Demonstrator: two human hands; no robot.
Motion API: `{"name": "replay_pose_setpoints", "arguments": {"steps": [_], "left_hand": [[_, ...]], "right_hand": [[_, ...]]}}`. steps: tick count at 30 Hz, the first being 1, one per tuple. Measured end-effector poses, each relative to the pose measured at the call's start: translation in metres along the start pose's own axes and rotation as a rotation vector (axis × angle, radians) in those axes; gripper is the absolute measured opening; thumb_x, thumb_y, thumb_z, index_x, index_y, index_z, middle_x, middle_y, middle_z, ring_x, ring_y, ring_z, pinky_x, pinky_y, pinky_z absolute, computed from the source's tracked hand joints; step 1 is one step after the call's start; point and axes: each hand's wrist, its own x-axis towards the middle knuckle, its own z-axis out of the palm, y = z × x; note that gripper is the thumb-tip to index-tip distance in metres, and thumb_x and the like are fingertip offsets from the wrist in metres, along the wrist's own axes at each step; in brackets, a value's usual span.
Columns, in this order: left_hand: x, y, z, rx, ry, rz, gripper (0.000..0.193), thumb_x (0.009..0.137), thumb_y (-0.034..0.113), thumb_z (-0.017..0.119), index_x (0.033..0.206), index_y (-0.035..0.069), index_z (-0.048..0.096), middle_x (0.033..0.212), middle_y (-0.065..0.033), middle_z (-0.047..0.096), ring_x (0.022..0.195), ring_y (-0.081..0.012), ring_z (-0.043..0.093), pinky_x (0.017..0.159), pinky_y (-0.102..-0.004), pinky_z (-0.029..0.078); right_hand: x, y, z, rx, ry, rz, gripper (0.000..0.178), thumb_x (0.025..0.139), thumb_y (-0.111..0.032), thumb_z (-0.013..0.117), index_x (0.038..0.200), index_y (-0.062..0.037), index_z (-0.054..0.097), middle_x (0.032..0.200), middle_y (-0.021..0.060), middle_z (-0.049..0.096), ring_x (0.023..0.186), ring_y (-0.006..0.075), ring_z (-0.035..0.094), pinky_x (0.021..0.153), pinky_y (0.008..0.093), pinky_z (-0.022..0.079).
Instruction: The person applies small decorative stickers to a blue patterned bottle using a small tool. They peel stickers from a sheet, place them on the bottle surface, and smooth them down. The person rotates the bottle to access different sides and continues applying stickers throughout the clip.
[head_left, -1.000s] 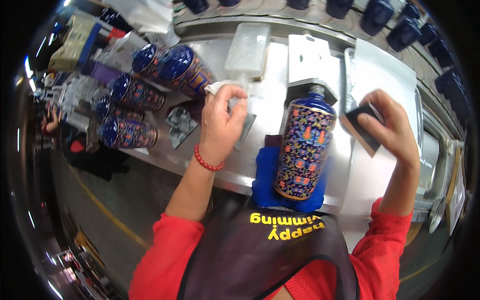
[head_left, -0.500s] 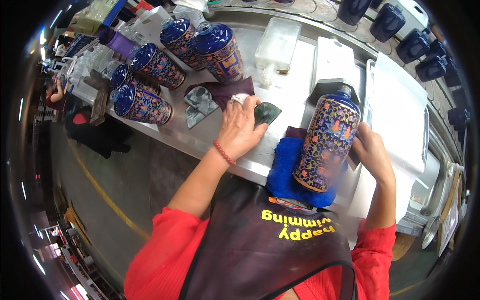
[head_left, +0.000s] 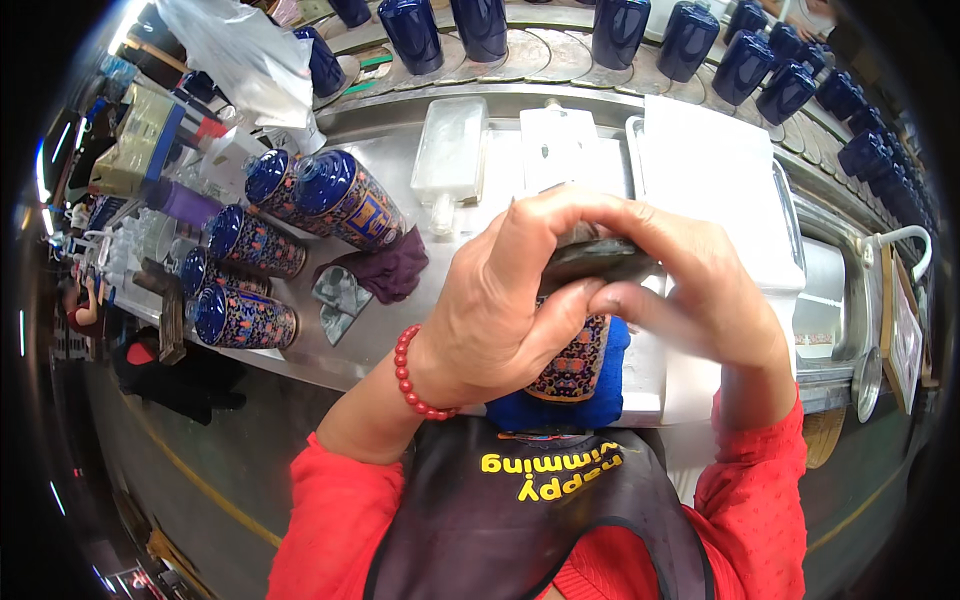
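Raised in front of me, my left hand (head_left: 495, 310) and my right hand (head_left: 705, 275) both grip a thin, dark grey-green flat piece (head_left: 598, 262), thumbs beneath and fingers curled over its far side. Its exact kind I cannot make out. Below my hands a dark blue bottle with a colourful floral pattern (head_left: 568, 372) lies on a blue cloth (head_left: 612, 372); my hands hide its upper part. A similar mottled grey-green piece (head_left: 340, 305) rests on the metal table (head_left: 400, 330), beside a crumpled maroon cloth (head_left: 385, 268).
Several patterned blue bottles (head_left: 355, 195) stand at the left. Toward the back are a frosted glass bottle (head_left: 450, 155) and a white block (head_left: 557, 140). White paper (head_left: 715, 190) covers the right side. Plain dark blue bottles (head_left: 620, 35) stand along the curved conveyor (head_left: 545, 65).
My left hand has lifted the dark flat piece off the table and brought it right. My right hand has left the bottle's side and joined it. The head view has shifted.
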Motion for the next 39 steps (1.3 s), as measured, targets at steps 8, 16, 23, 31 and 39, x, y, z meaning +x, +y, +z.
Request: {"name": "replay_pose_setpoints", "arguments": {"steps": [8, 16, 23, 31, 39], "left_hand": [[-0.008, -0.051, 0.006, 0.133, 0.072, -0.181, 0.032, 0.094, 0.008, 0.063, 0.125, 0.003, 0.063, 0.116, -0.0157, 0.067, 0.102, -0.0295, 0.062, 0.095, -0.0371, 0.048], [-0.017, -0.066, 0.02, 0.133, 0.015, -0.201, 0.026, 0.092, 0.003, 0.058, 0.116, 0.003, 0.066, 0.114, -0.016, 0.064, 0.111, -0.0315, 0.057, 0.101, -0.0398, 0.044], [-0.012, -0.065, 0.024, 0.129, -0.004, -0.197, 0.025, 0.089, 0.001, 0.057, 0.112, 0.003, 0.067, 0.11, -0.0148, 0.063, 0.108, -0.0306, 0.056, 0.097, -0.0398, 0.045], [-0.01, -0.06, 0.026, 0.039, 0.002, -0.242, 0.017, 0.091, -0.005, 0.055, 0.103, 0.001, 0.064, 0.099, -0.0119, 0.057, 0.081, -0.018, 0.061, 0.075, -0.0317, 0.051], [-0.011, -0.064, 0.024, -0.005, 0.009, -0.257, 0.015, 0.092, -0.004, 0.055, 0.102, 0.002, 0.064, 0.094, -0.0102, 0.059, 0.076, -0.0159, 0.062, 0.073, -0.031, 0.051]], "right_hand": [[-0.002, 0.061, -0.038, 0.145, 0.007, 0.292, 0.04, 0.095, -0.028, 0.072, 0.123, 0.0, 0.067, 0.106, 0.0061, 0.071, 0.096, 0.0133, 0.067, 0.083, 0.0274, 0.055], [0.014, 0.097, -0.035, 0.342, -0.156, 0.318, 0.041, 0.093, -0.025, 0.075, 0.125, -0.0013, 0.067, 0.108, 0.0069, 0.071, 0.098, 0.013, 0.067, 0.085, 0.0282, 0.056], [0.022, 0.106, -0.032, 0.455, -0.244, 0.342, 0.037, 0.094, -0.022, 0.075, 0.123, -0.0007, 0.067, 0.105, 0.0064, 0.072, 0.095, 0.0121, 0.067, 0.082, 0.0284, 0.057], [0.028, 0.108, -0.033, 0.394, -0.308, 0.267, 0.033, 0.096, -0.016, 0.073, 0.125, -0.003, 0.066, 0.105, 0.0042, 0.071, 0.094, 0.0113, 0.065, 0.082, 0.0283, 0.057], [0.031, 0.11, -0.036, 0.48, -0.38, 0.318, 0.034, 0.096, -0.016, 0.073, 0.127, -0.0026, 0.066, 0.11, 0.0049, 0.071, 0.098, 0.0113, 0.066, 0.083, 0.028, 0.059]]}}
